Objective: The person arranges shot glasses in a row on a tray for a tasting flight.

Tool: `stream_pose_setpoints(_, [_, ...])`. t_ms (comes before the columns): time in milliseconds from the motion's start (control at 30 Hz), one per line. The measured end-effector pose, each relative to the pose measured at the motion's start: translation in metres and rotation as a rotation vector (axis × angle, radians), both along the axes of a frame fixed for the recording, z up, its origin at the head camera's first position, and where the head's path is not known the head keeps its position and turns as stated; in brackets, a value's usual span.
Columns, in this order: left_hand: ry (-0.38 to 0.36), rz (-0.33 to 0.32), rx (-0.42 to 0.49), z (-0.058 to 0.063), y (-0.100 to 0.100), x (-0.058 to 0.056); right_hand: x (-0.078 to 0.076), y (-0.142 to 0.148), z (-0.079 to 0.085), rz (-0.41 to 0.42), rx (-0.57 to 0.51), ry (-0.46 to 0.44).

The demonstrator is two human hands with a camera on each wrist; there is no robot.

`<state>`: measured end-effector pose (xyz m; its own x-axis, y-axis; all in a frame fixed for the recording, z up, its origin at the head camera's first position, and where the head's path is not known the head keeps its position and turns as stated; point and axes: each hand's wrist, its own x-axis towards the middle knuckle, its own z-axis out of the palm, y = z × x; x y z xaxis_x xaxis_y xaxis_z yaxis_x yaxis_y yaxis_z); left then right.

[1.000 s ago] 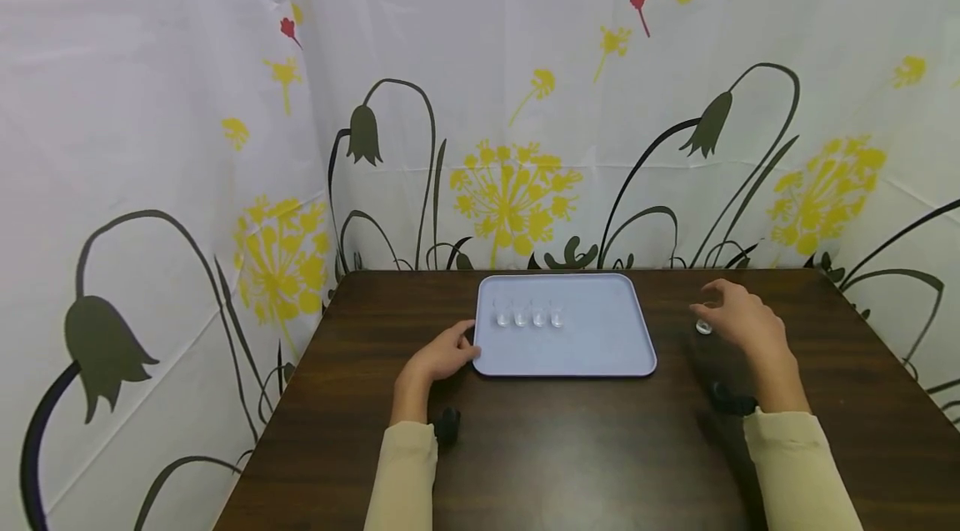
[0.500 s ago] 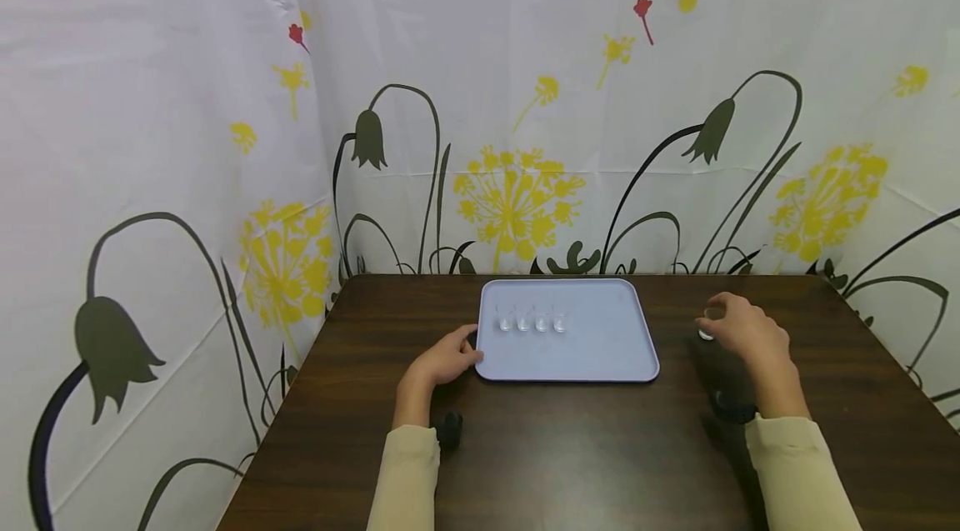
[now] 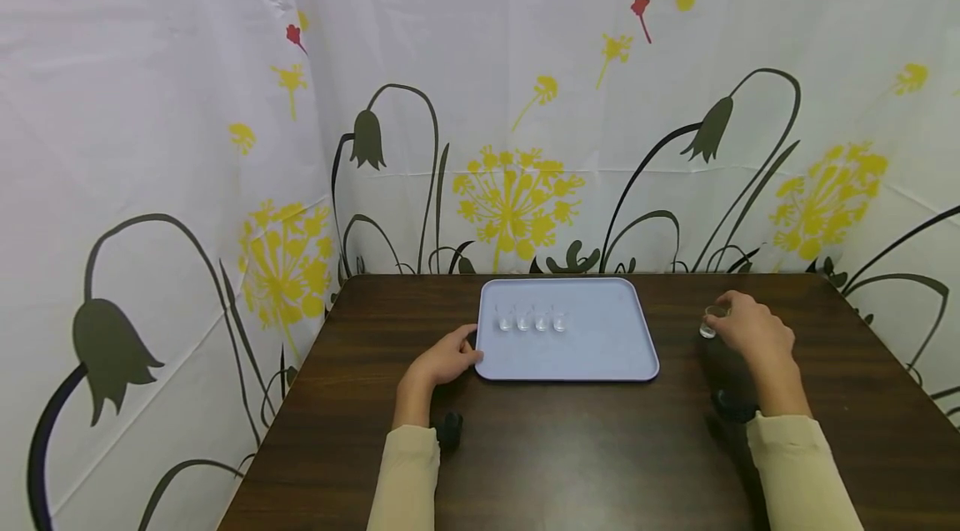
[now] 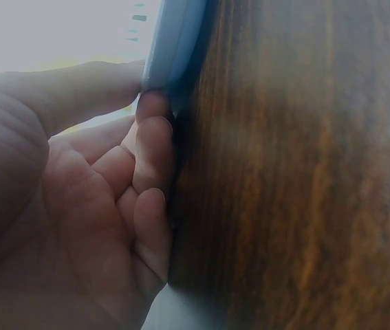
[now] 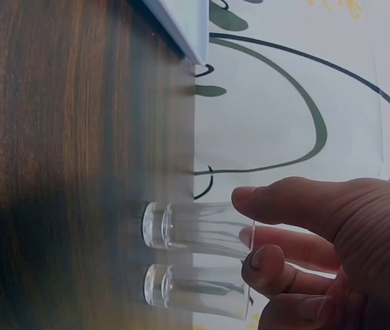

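Observation:
My left hand [image 3: 442,360] grips the left rim of the pale blue tray [image 3: 600,356]; in the left wrist view the thumb lies on the tray's edge [image 4: 170,51] with curled fingers beneath. Several small clear shot glasses [image 3: 522,319] stand in a row on the tray's left part. At the right, my right hand [image 3: 753,331] pinches an upright shot glass [image 5: 208,227] near its rim, thumb on one side and fingers on the other. Close beside it in the right wrist view stands a second shot glass [image 5: 205,292], near the curled fingers.
Under everything lies a dark wooden table [image 3: 585,448]. Bare tabletop separates the tray from the right-hand glasses. A white curtain [image 3: 480,31] printed with flowers hangs right behind the table's far edge. Dark wrist cameras [image 3: 448,429] sit on both wrists.
My right hand has come down over the shot glass, its fingers closing at the rim, and has shifted slightly right. The left hand keeps its place on the tray.

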<state>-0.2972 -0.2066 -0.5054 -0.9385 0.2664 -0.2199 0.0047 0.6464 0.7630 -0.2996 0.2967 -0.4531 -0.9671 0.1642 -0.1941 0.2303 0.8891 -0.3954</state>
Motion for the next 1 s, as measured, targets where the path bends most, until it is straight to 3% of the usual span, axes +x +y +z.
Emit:
stream_pose_setpoints(600, [0.001,0.008,0.012,0.001,0.001,0.002,-0.006,-0.018,-0.010,0.044,0.005,0.045])
stream_pose_setpoints(1000, [-0.005,0.007,0.011,0.001,0.001,0.001,-0.009,-0.022,-0.017,0.057,-0.006,0.023])
